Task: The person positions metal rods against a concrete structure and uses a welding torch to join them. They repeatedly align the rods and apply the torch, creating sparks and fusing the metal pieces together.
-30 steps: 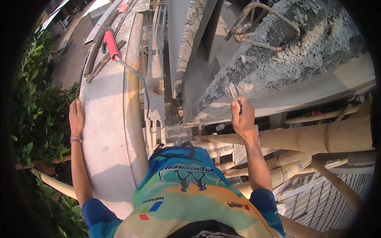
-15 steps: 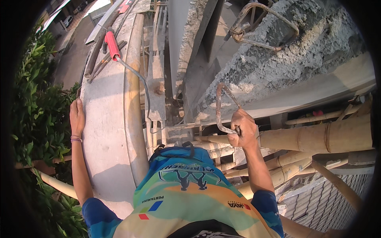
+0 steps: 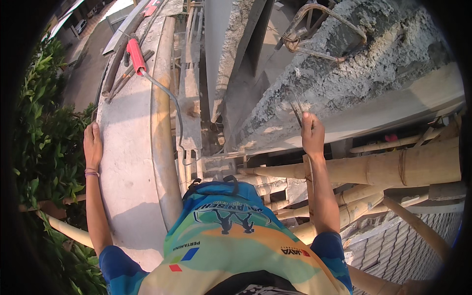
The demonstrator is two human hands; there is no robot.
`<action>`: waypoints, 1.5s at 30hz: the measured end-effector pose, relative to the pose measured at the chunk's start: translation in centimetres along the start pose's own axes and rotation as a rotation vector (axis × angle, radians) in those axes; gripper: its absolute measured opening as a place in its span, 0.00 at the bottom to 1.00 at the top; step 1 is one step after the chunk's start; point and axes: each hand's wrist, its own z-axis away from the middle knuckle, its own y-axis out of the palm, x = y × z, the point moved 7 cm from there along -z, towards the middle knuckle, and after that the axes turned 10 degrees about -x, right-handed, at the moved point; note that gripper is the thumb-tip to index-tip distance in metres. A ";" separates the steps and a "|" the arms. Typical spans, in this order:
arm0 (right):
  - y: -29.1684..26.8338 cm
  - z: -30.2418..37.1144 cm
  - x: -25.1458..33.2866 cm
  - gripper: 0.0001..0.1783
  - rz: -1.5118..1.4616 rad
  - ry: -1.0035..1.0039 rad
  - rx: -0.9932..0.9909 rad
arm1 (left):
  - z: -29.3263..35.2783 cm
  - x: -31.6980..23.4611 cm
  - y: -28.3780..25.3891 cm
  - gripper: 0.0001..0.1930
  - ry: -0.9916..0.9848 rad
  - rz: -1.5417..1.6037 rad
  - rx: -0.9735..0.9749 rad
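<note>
My right hand (image 3: 312, 135) is closed on a bent rusty metal rod (image 3: 295, 109). The rod's far end is blurred against the rough grey concrete face (image 3: 339, 73), and I cannot tell whether it touches. At the left, my left hand (image 3: 92, 146) lies along the outer edge of a pale concrete ledge (image 3: 129, 132), its fingers curled over the edge and partly hidden. Farther up that ledge lies a red tube-like handle (image 3: 135, 56), from which a grey bent rod or cable (image 3: 172, 96) runs toward me.
A tied loop of bent metal bar (image 3: 327, 10) juts from the concrete at upper right. Thick bamboo poles (image 3: 383, 169) cross below my right hand. Roof tiles (image 3: 408, 241) show lower down. Green leaves (image 3: 42, 137) crowd the left side, above a road (image 3: 88, 73) far below.
My right hand has moved away from my body, up to the concrete face, and turned the bent rod so it looks narrow. My left hand stays on the ledge edge.
</note>
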 end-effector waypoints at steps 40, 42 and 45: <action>1.2 3.9 7.6 0.19 -0.237 -0.987 0.261 | -0.1 0.3 -0.2 0.28 -0.006 0.007 -0.055; 0.8 1.8 6.3 0.20 -0.103 -0.713 0.134 | 0.0 0.2 0.0 0.29 -0.002 0.001 -0.028; 0.3 -0.2 2.3 0.21 0.087 -0.234 -0.029 | 0.2 0.2 0.0 0.29 -0.017 0.004 -0.024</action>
